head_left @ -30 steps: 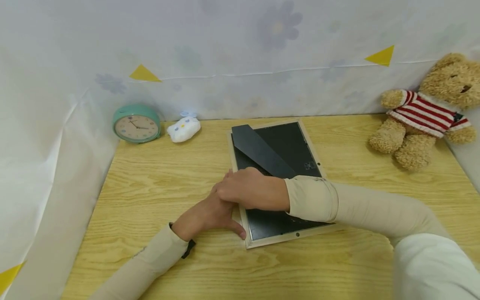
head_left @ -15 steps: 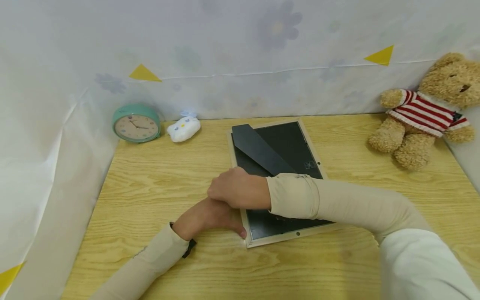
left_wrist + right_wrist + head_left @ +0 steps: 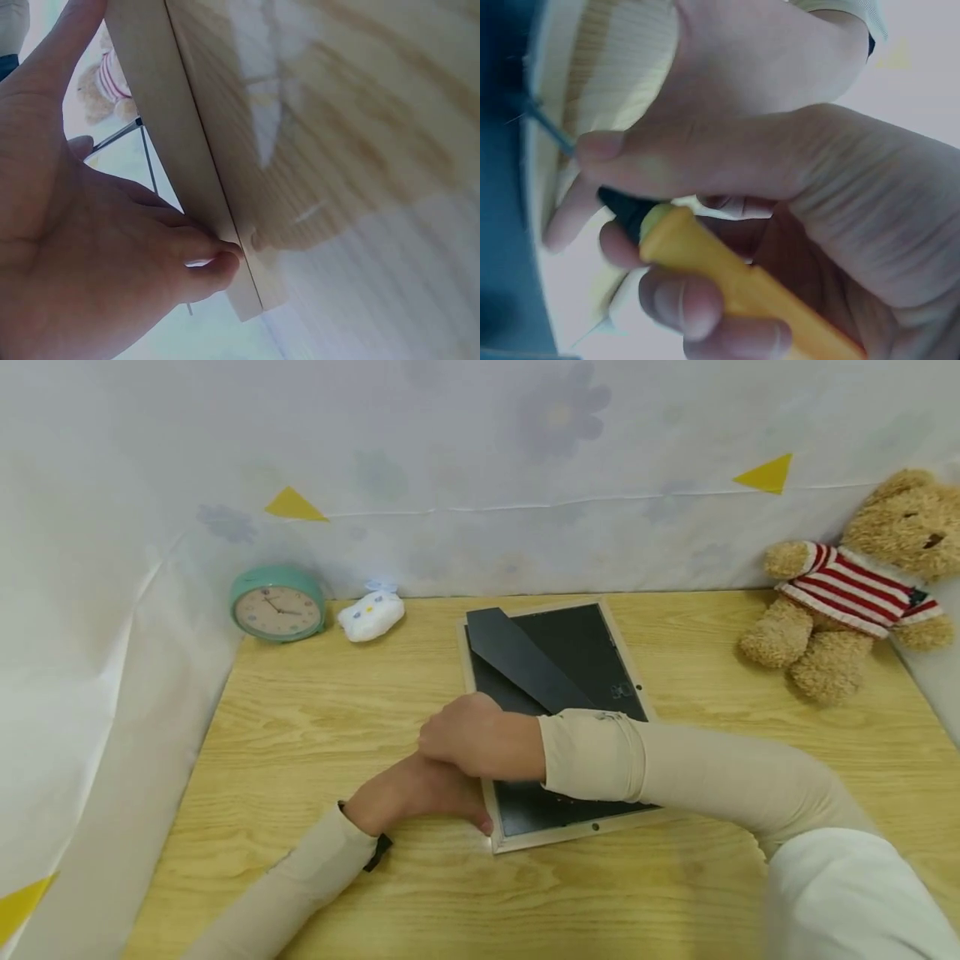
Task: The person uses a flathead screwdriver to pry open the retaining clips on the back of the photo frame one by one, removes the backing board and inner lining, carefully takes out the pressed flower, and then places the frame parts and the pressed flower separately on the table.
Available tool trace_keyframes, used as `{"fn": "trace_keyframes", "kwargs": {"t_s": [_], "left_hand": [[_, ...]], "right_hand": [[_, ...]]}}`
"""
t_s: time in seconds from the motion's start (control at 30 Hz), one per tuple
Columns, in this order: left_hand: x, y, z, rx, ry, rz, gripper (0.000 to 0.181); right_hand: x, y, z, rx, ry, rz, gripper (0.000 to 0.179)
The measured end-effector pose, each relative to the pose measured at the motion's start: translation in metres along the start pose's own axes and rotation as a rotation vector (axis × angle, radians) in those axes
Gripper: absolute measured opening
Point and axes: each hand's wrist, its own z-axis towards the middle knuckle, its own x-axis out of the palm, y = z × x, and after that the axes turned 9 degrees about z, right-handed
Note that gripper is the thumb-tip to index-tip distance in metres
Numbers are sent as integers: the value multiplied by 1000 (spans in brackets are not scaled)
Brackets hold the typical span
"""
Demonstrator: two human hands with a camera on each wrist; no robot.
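Note:
A picture frame [image 3: 572, 829] with a pale wooden border lies back side up on the table, its black backing and dark stand leg [image 3: 521, 660] showing. My left hand [image 3: 416, 789] rests along the frame's left edge, thumb near the lower-left corner and fingers spread. In the left wrist view, fingertips [image 3: 225, 270] touch the side of the border. Crossing above it, my right hand [image 3: 476, 735] grips a yellow and black screwdriver [image 3: 727, 262]. Its thin shaft reaches the inner edge of the border in the right wrist view. From the head camera, the right hand hides the tool.
A teal clock [image 3: 277, 603] and a small white plush [image 3: 372, 616] stand at the back left of the wooden table [image 3: 315, 710]. At the back right sits a teddy bear [image 3: 855, 585] in a striped sweater. A patterned white sheet [image 3: 465, 460] hangs behind.
My right hand has shifted left over the left hand since a second ago, mostly in the first half second. The left hand and the frame stay in place.

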Motion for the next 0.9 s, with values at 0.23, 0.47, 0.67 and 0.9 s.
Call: {"fn": "trace_keyframes", "kwargs": {"t_s": [0.23, 0.47, 0.67, 0.9], "left_hand": [[-2, -3, -1, 4, -57, 94, 134], [-4, -7, -1, -94, -9, 43, 145], [-5, -12, -4, -145, 33, 119, 146], [-7, -35, -17, -152, 37, 303, 114]], "right_hand": [[12, -11, -16, -1, -99, 29, 41], [12, -19, -38, 12, -114, 87, 43], [14, -42, -53, 21, -115, 170, 32], [23, -81, -69, 49, -184, 211, 31]]}}
